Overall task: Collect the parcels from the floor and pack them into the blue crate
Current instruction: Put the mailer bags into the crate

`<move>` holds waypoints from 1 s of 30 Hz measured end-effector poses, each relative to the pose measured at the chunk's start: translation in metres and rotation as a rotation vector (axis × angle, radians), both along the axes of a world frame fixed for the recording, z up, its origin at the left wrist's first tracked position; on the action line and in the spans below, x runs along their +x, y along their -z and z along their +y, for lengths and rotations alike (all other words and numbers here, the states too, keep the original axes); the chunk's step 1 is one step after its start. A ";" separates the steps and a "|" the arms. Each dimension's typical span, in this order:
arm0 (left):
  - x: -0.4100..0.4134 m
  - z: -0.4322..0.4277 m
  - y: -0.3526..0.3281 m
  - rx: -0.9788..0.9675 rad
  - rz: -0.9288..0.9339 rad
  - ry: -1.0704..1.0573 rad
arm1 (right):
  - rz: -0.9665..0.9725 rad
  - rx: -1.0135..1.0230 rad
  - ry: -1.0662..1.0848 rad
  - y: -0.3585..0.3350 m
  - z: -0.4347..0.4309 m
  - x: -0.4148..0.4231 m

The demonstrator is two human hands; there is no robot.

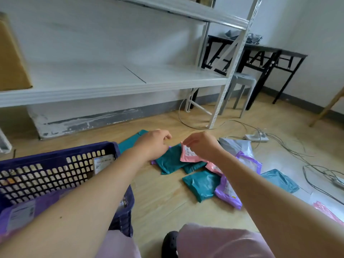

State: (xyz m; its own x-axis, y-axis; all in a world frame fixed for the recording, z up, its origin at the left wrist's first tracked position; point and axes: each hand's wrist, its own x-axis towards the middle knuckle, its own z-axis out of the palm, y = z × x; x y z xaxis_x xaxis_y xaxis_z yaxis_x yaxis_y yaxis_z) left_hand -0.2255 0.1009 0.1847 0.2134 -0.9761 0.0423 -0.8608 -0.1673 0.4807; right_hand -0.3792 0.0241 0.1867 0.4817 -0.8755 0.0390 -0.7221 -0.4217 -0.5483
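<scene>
Head view: pinching the likely light, floppy, slick pink parcel (189, 155) by its 12 o'clock corner with the right grip (202, 146), left grip (154, 144) loosely curled, seemingly empty, at its 9 o'clock, over the floor (158, 198) at 3 o'clock from the blue crate (74, 148).

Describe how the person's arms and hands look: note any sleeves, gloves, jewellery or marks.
Both arms are bare as far up as the view shows: no sleeve reaches the left arm or the right arm. The left hand and right hand wear no gloves, and no watch, bracelet or ring shows. One small dark spot marks the left forearm.
</scene>
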 end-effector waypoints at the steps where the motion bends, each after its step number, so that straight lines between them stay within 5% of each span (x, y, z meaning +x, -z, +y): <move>1: -0.008 -0.001 -0.002 -0.010 0.000 0.017 | -0.005 -0.003 0.015 -0.003 -0.001 -0.009; 13: -0.071 -0.049 0.024 -0.148 -0.077 0.132 | -0.118 0.058 0.241 0.032 -0.042 -0.082; 30: -0.153 -0.205 0.167 0.149 -0.034 0.362 | -0.134 0.316 0.670 0.197 -0.166 -0.199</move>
State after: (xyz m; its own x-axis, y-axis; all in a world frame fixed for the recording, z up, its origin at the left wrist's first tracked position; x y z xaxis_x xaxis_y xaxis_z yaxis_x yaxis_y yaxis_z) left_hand -0.3784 -0.1037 0.0172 -0.1454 -0.9838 -0.1048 -0.8921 0.0845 0.4438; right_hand -0.5786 -0.1420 -0.0108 -0.1493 -0.9587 -0.2420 -0.6871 0.2767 -0.6718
